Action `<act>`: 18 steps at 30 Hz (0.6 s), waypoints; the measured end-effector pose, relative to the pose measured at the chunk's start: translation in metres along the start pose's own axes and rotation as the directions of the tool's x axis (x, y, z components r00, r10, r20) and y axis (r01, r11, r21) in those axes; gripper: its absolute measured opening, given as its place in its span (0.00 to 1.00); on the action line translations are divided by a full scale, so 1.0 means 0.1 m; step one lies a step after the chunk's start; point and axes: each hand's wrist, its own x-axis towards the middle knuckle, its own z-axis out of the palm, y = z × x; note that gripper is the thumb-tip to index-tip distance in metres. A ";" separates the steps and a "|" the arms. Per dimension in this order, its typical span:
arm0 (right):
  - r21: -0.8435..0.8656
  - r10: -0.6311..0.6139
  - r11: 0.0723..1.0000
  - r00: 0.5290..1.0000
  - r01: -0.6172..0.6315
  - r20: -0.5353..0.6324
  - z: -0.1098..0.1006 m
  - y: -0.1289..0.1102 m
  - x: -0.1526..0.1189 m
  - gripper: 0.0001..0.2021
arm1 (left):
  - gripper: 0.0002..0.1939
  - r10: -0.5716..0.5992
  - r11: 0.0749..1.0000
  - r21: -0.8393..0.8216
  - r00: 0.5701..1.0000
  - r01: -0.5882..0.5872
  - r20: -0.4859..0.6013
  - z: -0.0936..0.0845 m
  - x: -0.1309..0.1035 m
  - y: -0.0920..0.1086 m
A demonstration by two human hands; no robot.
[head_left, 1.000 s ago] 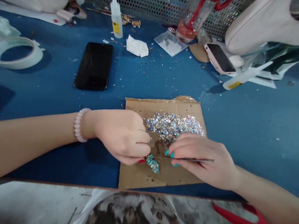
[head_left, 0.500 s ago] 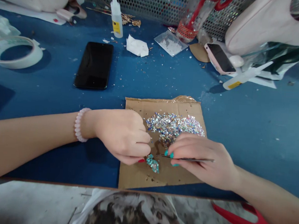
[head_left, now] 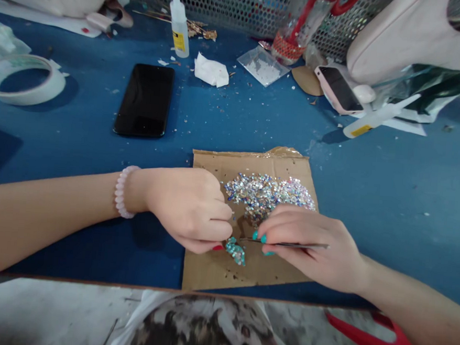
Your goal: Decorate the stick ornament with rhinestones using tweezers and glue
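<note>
My left hand (head_left: 191, 209) is closed over the left part of the cardboard (head_left: 203, 273), its fingertips pinching the end of a small piece covered in teal stones (head_left: 235, 252). From the right, my right hand (head_left: 315, 247) holds thin metal tweezers (head_left: 299, 245) between thumb and fingers. The tweezers' tip points left, close to the upper edge of the teal piece; whether they touch cannot be made out. A pile of glittering rhinestones (head_left: 268, 193) lies on the cardboard just beyond my right hand.
A black phone (head_left: 145, 101), a tape roll (head_left: 54, 89) and a glue bottle (head_left: 180, 30) lie or stand at the left and back. Farther right are a bag of white bits (head_left: 263, 67), a pink phone (head_left: 338, 89) and another glue bottle (head_left: 369, 122).
</note>
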 end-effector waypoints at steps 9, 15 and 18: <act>0.017 -0.008 1.000 1.000 0.009 -0.008 0.00 0.01 -0.01 0.07 | 0.17 -0.004 1.000 0.005 1.000 0.004 0.010 0.00 0.00 0.00; 0.025 -0.007 1.000 1.000 0.007 -0.006 -0.03 0.00 -0.03 0.06 | 0.16 -0.009 1.000 -0.008 1.000 0.009 0.001 0.00 0.00 0.00; 0.058 -0.004 0.998 1.000 0.004 0.002 -0.07 -0.03 -0.04 0.05 | 0.16 -0.014 1.000 -0.010 1.000 0.014 0.004 0.00 0.00 0.00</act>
